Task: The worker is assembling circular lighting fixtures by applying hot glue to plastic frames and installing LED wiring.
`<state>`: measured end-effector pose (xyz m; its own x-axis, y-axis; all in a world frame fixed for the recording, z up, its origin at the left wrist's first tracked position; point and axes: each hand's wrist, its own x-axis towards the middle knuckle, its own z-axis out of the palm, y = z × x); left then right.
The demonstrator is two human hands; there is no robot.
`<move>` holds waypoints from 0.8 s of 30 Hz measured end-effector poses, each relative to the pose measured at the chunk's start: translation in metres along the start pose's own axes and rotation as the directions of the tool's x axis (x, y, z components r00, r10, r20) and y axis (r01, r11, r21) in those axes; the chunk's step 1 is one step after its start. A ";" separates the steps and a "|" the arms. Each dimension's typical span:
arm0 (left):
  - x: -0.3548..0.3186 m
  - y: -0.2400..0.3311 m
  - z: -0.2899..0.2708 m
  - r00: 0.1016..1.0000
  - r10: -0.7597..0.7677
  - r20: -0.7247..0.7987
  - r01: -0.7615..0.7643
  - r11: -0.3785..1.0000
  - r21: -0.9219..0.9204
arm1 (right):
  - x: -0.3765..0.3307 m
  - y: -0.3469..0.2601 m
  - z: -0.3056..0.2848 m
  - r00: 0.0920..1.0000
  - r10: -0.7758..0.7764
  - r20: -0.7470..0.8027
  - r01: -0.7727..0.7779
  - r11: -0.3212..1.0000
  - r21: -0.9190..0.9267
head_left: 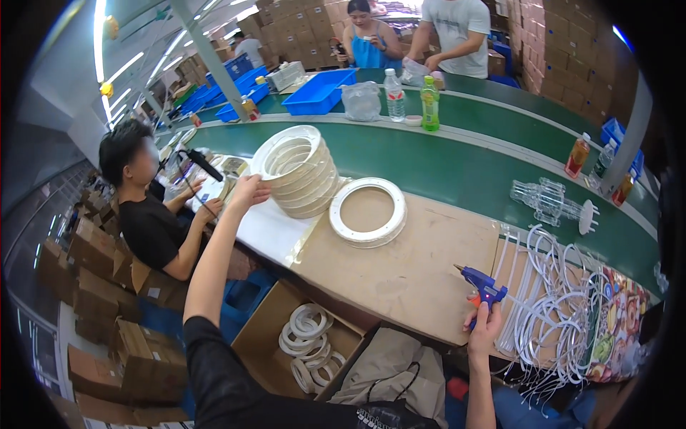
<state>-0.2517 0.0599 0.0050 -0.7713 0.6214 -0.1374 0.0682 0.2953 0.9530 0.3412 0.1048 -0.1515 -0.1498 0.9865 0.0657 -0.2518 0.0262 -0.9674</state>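
Note:
My left hand (251, 191) reaches out to a tall, slightly leaning stack of white rings (304, 182). Its fingers close on the near-left rim of the top ring (266, 159). In my right hand (483, 327) is a blue hot glue gun (486, 284) with an orange trigger, its nozzle pointing left over the cardboard work surface (400, 286). Between the hands, a separate white ring (348, 228) with small holes in its face lies flat on the cardboard.
Coiled white cables and strips (550, 307) lie at the right. Below the table edge, an open carton (261, 329) holds smaller white rings (306, 322). A clear plastic assembly (550, 204) rests on the green conveyor (457, 171). A co-worker (153, 229) sits at the left.

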 end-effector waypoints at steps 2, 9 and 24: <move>-0.027 0.005 0.006 0.988 0.094 -0.124 -0.093 0.996 0.012 | -0.003 0.000 -0.001 1.000 0.018 -0.021 -0.018 1.000 -0.001; -0.154 -0.038 0.111 0.549 0.589 0.594 -0.836 0.358 0.417 | -0.009 -0.004 0.002 0.998 -0.035 -0.049 0.028 0.990 -0.139; -0.175 -0.045 0.180 0.448 0.655 0.608 -0.883 0.431 0.186 | -0.056 -0.048 -0.003 0.972 -0.219 -0.082 0.190 0.944 -0.272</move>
<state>-0.0062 0.0684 -0.0623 0.0835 0.9132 0.3988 0.8281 -0.2862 0.4821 0.3649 0.0487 -0.1094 -0.0124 0.9667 0.2556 -0.0064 0.2556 -0.9668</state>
